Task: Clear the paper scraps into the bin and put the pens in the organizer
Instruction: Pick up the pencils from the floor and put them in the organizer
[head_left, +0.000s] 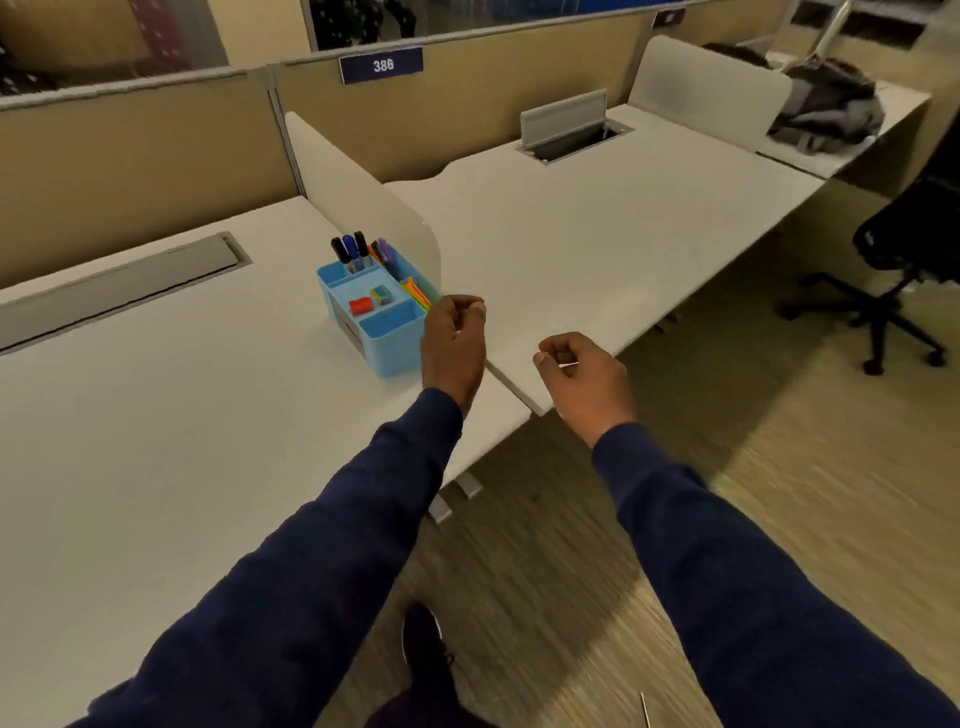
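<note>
A light blue desk organizer (387, 343) stands near the right end of the left desk, beside a white divider panel. Several markers (357, 252) stand upright in its back compartment, and small red and blue items lie in the middle one. Coloured strips poke out of its right side. My left hand (453, 347) hovers just right of the organizer with fingers curled and nothing visible inside. My right hand (581, 375) is over the front corner of the right desk, loosely fisted; a tiny white sliver shows at the fingers. No bin or loose paper scraps are in view.
Two white desks (597, 234) meet at a seam, split by the divider panel (358, 187). A cable hatch (569, 127) stands open at the back of the right desk. A black office chair (904, 249) and a grey bag (826, 111) are at the right. My shoe shows on the wood floor.
</note>
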